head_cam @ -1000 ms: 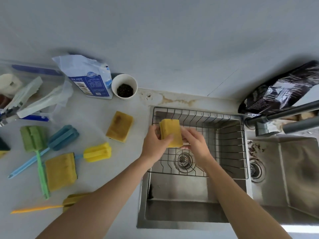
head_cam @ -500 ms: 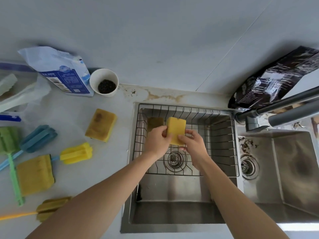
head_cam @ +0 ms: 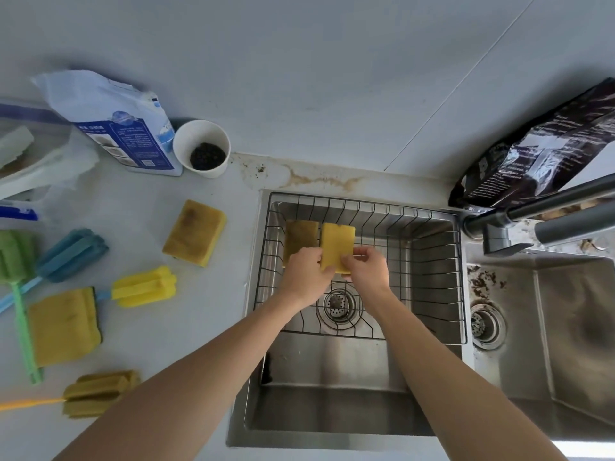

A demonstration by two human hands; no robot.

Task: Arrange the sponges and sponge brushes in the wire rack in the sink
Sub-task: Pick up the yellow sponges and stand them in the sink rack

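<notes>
Since the sponge looks light and soft, you can hold it by its lower edge as now, left hand and right hand both pinching it upright inside the rack, just beside a darker sponge. On the counter to the left, more sponges and brushes wait, well apart; to the right the faucet stands outside the rack's rim, and nothing looks to be in your way.

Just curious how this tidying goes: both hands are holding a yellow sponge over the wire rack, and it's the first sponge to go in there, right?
Not quite. Both the left hand and the right hand do hold the yellow sponge over the rack, but it is not the first: the head view shows a darker sponge already standing in the rack, just left of it.
</notes>
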